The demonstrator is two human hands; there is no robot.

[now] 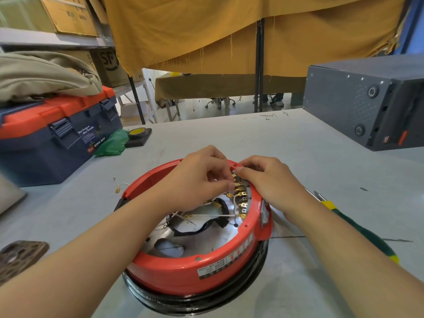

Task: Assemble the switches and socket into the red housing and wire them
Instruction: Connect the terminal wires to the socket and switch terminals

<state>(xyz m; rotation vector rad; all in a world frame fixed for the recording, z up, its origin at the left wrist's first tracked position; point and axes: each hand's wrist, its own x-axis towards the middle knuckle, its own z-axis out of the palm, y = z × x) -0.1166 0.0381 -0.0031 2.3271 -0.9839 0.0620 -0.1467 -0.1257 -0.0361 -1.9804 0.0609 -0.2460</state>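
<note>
The round red housing (183,269) lies open side up on the grey table, on a black coil of cable (206,301). Along its inner right wall runs a row of brass terminals (242,198) with white wires (211,215) leading to them. My left hand (195,177) reaches over the rim, its fingertips pinching a brass terminal connector at the far end of the row. My right hand (268,177) lies on the far right rim, fingers curled, pinching at the same spot. What sits exactly between the fingertips is hidden.
A loose white wire with a brass terminal (118,188) lies left of the housing. A green and yellow screwdriver (358,228) lies to the right. A blue and orange toolbox (57,134), black tape roll (137,133), a dark grey case (367,104) and a brown phone (18,255) border the area.
</note>
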